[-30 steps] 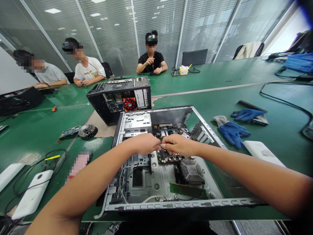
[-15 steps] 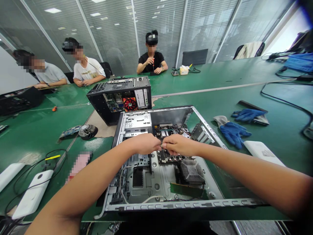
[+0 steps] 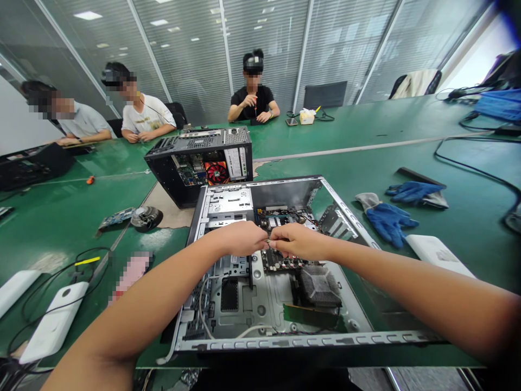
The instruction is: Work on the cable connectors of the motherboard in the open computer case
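An open computer case (image 3: 285, 341) lies on its side in front of me. Above the motherboard (image 3: 285, 263) inside it, my left hand (image 3: 246, 239) and my right hand (image 3: 295, 240) meet, fingertips pinched close together. Whatever lies between the fingertips is too small and too covered to name. Both hands hide part of the board. Nearer me in the case rest a finned heatsink (image 3: 319, 285) and a green memory module (image 3: 311, 315). A pale cable (image 3: 201, 304) curves along the case's left part.
Behind stands a second computer case (image 3: 171, 176) with a red fan. Blue gloves (image 3: 388, 220) and a white power bank (image 3: 437, 252) lie to the right. A hard drive (image 3: 146, 218), a white device (image 3: 57, 320) and cables are on the left. Three people sit across the green table (image 3: 325, 146).
Both hands stay at nearly the same spot above the motherboard. The right hand's fingers have shifted slightly; the case and the parts in it have not moved.
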Motion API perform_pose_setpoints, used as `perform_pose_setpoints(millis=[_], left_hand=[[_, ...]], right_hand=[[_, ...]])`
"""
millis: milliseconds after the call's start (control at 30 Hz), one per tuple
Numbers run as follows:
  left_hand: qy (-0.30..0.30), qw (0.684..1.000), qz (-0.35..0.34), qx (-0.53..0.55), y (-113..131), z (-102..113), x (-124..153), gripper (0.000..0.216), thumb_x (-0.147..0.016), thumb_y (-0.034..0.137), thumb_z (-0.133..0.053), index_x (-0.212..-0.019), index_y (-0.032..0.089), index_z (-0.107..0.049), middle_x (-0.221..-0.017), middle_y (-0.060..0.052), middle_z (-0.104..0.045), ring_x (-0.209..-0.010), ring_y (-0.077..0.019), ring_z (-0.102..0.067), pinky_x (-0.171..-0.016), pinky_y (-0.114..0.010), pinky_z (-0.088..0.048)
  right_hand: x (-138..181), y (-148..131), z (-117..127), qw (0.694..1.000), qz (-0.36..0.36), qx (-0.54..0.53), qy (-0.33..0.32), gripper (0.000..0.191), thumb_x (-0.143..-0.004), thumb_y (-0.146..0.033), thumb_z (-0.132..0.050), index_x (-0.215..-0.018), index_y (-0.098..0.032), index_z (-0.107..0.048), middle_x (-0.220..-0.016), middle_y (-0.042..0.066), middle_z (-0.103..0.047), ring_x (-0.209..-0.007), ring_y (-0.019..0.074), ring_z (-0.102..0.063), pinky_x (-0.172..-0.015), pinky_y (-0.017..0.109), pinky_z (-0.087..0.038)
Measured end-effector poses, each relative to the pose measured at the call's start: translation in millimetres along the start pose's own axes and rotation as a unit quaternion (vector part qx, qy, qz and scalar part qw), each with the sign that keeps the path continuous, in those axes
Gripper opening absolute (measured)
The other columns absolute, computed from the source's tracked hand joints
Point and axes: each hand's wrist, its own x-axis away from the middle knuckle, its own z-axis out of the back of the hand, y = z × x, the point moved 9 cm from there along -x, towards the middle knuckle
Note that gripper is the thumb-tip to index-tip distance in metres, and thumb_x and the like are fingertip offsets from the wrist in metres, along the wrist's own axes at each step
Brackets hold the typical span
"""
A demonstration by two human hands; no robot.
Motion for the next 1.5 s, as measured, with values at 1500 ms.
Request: perform_pose_setpoints(millis=[1500], left_hand=[[0.003,1.0,0.012,0.006,-2.2,2.1,1.4,0.035,-0.094,0.035,-0.035,-0.091,0.016,-0.065,-0.081,-0.01,-0.067,-0.068,-0.02,-0.061,-0.061,-0.03,-0.042]], right_hand=[[-3.5,1.2,6.0,0.999,0.017,0.036,0.033,0.025,-0.085,-0.037,-0.05,-0.074,-0.018,-0.061,-0.065,0.001,-0.06,-0.06,0.0131,-0.049,-0.056,0.025,-0.034]])
